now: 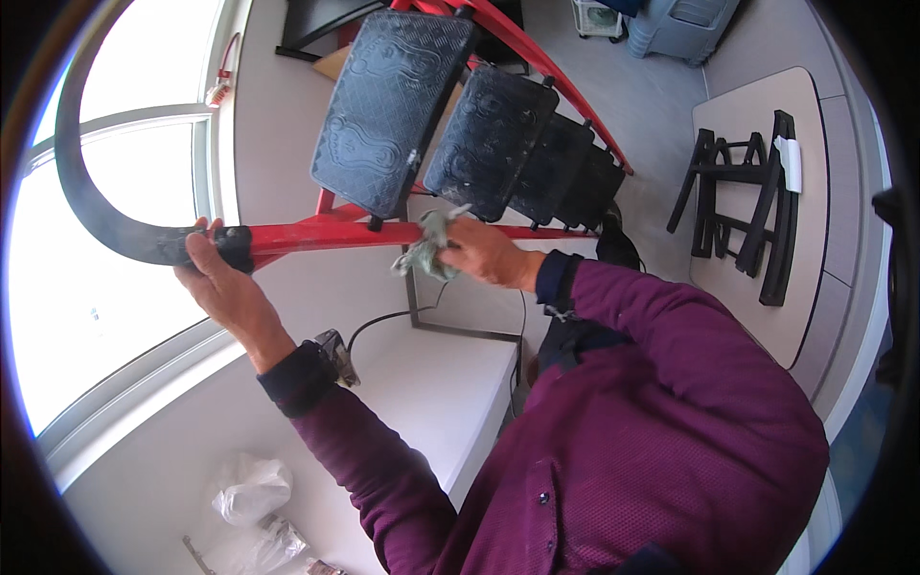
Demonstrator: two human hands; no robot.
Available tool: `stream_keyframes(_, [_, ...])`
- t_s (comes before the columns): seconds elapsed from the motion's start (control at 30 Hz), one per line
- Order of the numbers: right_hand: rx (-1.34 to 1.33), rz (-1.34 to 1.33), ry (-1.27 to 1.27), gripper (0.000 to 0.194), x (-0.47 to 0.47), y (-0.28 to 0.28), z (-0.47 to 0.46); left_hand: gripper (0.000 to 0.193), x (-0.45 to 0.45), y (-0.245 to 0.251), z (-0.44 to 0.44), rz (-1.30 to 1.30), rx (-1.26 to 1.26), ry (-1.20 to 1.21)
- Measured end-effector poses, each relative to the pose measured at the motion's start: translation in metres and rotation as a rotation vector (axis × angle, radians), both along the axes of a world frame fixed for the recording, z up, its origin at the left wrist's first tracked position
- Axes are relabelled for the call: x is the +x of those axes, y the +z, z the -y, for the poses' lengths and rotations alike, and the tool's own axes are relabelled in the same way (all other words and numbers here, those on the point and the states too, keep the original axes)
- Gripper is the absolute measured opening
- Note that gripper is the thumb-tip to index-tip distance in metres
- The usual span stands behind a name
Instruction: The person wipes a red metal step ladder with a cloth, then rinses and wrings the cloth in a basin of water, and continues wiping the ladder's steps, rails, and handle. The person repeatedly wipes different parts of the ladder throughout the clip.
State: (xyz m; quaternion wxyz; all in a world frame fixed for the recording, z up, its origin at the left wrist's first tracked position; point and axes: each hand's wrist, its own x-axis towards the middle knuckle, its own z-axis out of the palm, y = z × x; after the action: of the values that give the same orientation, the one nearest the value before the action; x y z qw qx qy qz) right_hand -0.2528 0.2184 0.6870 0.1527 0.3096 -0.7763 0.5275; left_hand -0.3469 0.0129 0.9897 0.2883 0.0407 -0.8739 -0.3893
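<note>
A red metal stepladder (345,236) stands before me, with several black plastic treads; footprint shapes are moulded into the top tread (392,115). A dark curved handrail (90,208) loops out from its upper end in front of the window. My left hand (226,291) grips the black sleeve (233,246) where this handrail meets the red rail. Farther down that same side rail, my right hand (481,248) holds a crumpled grey-green cloth (429,248) against the red metal. Part of the cloth is hidden behind the fingers.
A white tabletop (424,388) lies below my arms, bearing clear plastic bags (255,492). Black frame parts (747,201) rest on a beige board (762,316) at right. Grey plastic bin (679,29) stands at the back. A black cable (381,318) hangs near the ladder.
</note>
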Motion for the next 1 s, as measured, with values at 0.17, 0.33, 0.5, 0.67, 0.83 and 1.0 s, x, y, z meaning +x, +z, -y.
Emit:
stream_keyframes(0.17, [0.114,0.197,-0.13,0.023,0.05,-0.095,-0.063,0.07,0.002,0.0,-0.007,0.044,-0.045,0.113])
stream_keyframes(0.33, [0.187,0.818,-0.527,0.04,0.032,-0.15,-0.1,0.073,0.0,-0.004,-0.006,-0.013,-0.067,0.145])
stream_keyframes(0.5, [-0.272,1.046,-0.046,0.039,-0.034,-0.167,-0.075,0.071,-0.001,-0.011,0.0,-0.101,-0.248,0.172])
stream_keyframes(0.67, [0.014,0.346,0.023,0.029,0.004,-0.192,-0.009,0.07,0.0,-0.01,0.003,-0.123,-0.305,0.149])
stream_keyframes(0.83, [-0.04,0.516,-0.387,0.029,0.055,-0.191,-0.024,0.069,0.003,-0.013,-0.006,-0.136,-0.349,0.206])
stream_keyframes(1.0, [-0.415,1.015,-0.21,0.045,0.062,-0.106,-0.005,0.069,0.002,-0.013,-0.016,-0.136,-0.322,0.228])
